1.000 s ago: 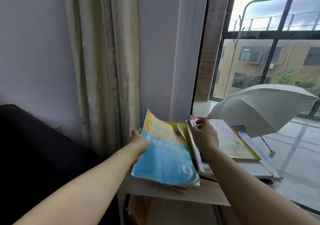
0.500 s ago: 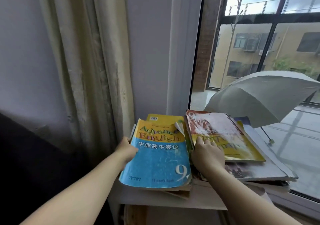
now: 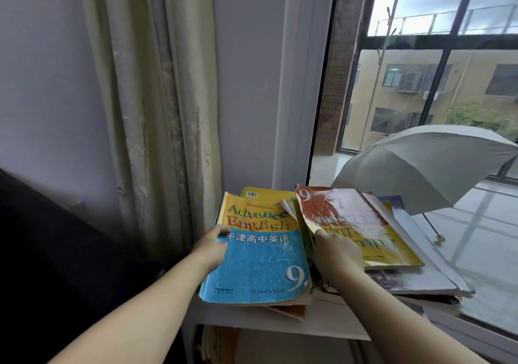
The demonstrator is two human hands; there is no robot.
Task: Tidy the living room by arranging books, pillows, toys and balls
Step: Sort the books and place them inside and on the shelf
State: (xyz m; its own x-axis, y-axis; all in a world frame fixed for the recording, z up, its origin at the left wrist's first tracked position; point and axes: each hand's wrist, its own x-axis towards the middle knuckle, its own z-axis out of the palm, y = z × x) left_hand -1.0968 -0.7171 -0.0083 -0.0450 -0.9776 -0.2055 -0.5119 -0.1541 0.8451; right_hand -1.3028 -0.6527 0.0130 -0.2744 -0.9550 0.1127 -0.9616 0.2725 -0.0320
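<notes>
Behind the books I see a pale wall, a long cream curtain (image 3: 157,111) hanging on the left, and a big window (image 3: 420,83) on the right. Outside the glass an open grey umbrella (image 3: 426,173) lies on the wet balcony floor. A dark sofa (image 3: 56,251) fills the lower left corner.

Below the window stands a white shelf (image 3: 280,326), and the books are on it in two piles side by side. On the left pile the top one is a blue English textbook (image 3: 258,260) with a large 9 on its cover. It lies flat, and its near edge hangs a little over the front of the shelf. A yellow book (image 3: 266,194) shows from under its far end. The person's left hand (image 3: 213,247) holds this textbook at its left edge. The thumb is laid on the cover, and the other fingers go under the book, so I cannot see them.

On the right pile the top one is a red and yellow book (image 3: 356,223), turned away from the person and lying a little askew. It rests on a stack of larger books (image 3: 426,282). The right hand (image 3: 339,248) is at its near left corner, with the back of the hand up. The fingers reach the book, but I cannot tell if they press on the cover or pinch its edge.
</notes>
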